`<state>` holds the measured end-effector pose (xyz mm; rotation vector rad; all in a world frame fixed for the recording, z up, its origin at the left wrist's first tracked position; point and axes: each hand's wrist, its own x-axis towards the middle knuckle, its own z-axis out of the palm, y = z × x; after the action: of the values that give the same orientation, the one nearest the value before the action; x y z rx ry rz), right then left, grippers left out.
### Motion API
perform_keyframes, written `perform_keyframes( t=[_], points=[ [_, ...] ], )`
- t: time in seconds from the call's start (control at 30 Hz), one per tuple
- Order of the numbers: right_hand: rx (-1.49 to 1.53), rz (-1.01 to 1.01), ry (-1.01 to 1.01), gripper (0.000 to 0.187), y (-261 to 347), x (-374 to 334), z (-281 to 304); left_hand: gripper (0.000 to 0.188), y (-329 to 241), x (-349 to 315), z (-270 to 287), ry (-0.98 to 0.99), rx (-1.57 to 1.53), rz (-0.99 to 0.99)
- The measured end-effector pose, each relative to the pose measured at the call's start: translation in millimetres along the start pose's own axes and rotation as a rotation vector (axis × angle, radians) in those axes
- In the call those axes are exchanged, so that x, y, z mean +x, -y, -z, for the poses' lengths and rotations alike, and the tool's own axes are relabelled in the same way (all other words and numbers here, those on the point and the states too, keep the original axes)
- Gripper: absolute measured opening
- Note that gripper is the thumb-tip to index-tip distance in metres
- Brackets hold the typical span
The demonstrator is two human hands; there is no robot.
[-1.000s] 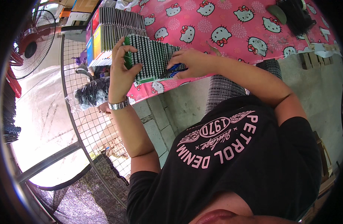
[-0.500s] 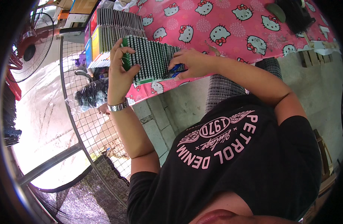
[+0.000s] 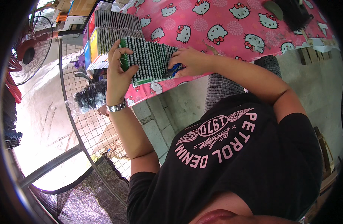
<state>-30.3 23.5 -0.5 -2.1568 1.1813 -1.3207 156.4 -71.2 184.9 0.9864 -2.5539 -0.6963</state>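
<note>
A row of wire-bound notebooks (image 3: 149, 59) with green covers lies at the table's near edge, black double-loop spines facing up. At the row's left end my left hand (image 3: 118, 72) is closed on it, fingers bent over the green end cover and thumb against the spines. My right hand (image 3: 193, 62) grips a small hand tool with blue handles, apparently pliers (image 3: 176, 69), at the right end of the row. The jaws are at the spines, but their tips are too small and dark to make out.
Behind the row stands a stack of more wire-bound notebooks (image 3: 117, 24) with coloured covers. A pink patterned cloth (image 3: 201, 33) covers the table. A dark object (image 3: 292, 15) lies at the far right. To the left are a wire mesh panel (image 3: 93, 130) and a standing fan (image 3: 29, 55).
The blue handles of the pliers have come closer together in my right hand. My left hand keeps its hold on the row. The whole view has shifted slightly.
</note>
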Motion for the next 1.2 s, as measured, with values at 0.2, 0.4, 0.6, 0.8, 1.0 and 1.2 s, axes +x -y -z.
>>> perform_keyframes(
  t=[0.2,0.4,0.6,0.8,1.0,1.2],
  points=[
    [0.440,-0.502,0.564,0.034,8.6,15.4,15.2,0.048,2.3,-3.1,0.1,-0.001,0.031,0.005],
    [-0.035,0.028,-0.081,0.036,2.0,-8.4,-1.2,0.047,0.7,-1.2,-0.4,-0.003,-0.011,0.011],
    [0.500,-0.598,0.684,0.036,7.7,14.8,20.0,0.049,-0.7,-4.3,1.1,0.040,-0.042,0.075],
    [0.033,0.016,-0.068,0.033,-2.2,-10.7,-4.4,0.049,-3.2,-0.4,0.0,0.035,-0.047,0.060],
    [0.295,-0.407,0.611,0.034,-0.1,8.6,8.1,0.046,-0.8,-3.5,0.6,-0.007,0.051,0.015],
    [0.079,-0.051,-0.025,0.038,-5.9,-15.2,-6.3,0.047,-3.5,-0.9,0.1,-0.003,0.040,0.000]
  ],
)
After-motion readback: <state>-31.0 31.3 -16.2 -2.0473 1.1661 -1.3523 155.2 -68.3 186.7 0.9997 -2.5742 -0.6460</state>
